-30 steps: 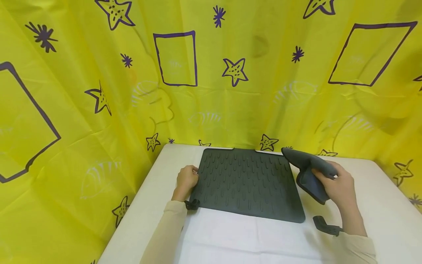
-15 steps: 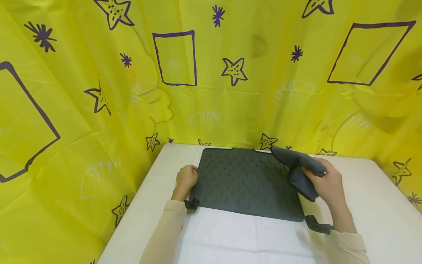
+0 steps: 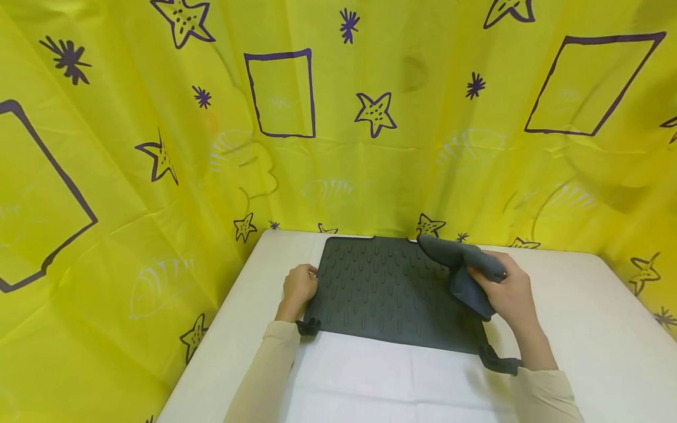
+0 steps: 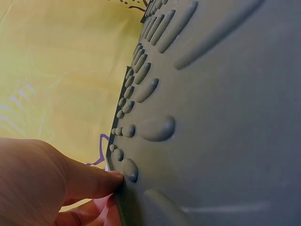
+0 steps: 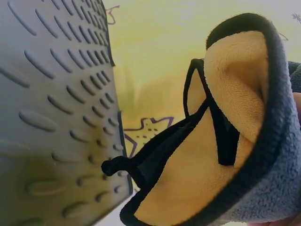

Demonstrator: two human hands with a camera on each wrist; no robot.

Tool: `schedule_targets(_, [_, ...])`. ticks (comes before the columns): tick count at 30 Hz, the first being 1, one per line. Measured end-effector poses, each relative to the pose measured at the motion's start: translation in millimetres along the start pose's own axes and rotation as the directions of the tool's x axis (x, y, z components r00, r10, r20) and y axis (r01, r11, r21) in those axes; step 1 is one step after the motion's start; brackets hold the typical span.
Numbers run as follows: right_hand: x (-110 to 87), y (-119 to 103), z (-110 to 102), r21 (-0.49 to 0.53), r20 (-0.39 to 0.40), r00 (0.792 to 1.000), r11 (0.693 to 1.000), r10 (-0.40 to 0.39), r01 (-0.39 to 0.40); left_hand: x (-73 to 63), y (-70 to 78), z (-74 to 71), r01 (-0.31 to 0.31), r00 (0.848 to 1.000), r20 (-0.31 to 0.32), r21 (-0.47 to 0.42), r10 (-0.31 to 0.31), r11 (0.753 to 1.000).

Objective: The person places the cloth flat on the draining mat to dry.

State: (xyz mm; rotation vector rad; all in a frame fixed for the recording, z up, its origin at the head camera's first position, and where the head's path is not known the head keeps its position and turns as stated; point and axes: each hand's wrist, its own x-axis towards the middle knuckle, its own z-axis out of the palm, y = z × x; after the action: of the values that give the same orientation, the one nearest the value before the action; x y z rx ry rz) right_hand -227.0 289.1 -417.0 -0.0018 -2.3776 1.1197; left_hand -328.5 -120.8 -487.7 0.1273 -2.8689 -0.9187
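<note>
A dark grey ridged mat [image 3: 370, 294] lies toward the far side of the table, its surface covered with raised oblong bumps. At its left edge, my left hand [image 3: 300, 286] pinches the rim, thumb on top and fingers beneath, as the left wrist view shows. My right hand [image 3: 513, 288] grips a folded microfiber cloth [image 3: 471, 294] over the mat's right part. In the right wrist view the cloth [image 5: 240, 77] shows a yellowish plush side, a grey side and black trim. It hangs beside the mat's bumps there, with most of the right hand hidden behind it.
A yellow curtain [image 3: 338, 158] with purple stars and rectangles hangs right behind and to the left of the white table [image 3: 582, 305]. A creased white sheet [image 3: 365, 376] covers the table's front part. Small black cameras sit on both wrists.
My right hand has moved left with the cloth, from beside the mat's right edge to over its right part. The left hand and the mat have stayed in place.
</note>
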Motion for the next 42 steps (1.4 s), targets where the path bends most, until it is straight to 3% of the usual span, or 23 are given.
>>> schedule_targets(8, [-1.5,-4,13,0.024,-0.005,0.998,0.998,-0.055,0.055,-0.2,0.1,-0.4,0.007,1.000,0.004,-0.006,-0.007,1.000])
schedule_targets(19, [-4.0,-15,24,0.056,0.013,0.999,0.997,-0.053,0.052,0.0,0.0,-1.5,0.000,1.000,-0.008,-0.015,0.000,1.000])
schedule_targets(42, [-4.7,-26,69,0.181,-0.088,0.996,0.983,-0.029,0.045,-0.9,-0.2,0.1,-0.026,0.999,-0.029,-0.018,0.025,0.999])
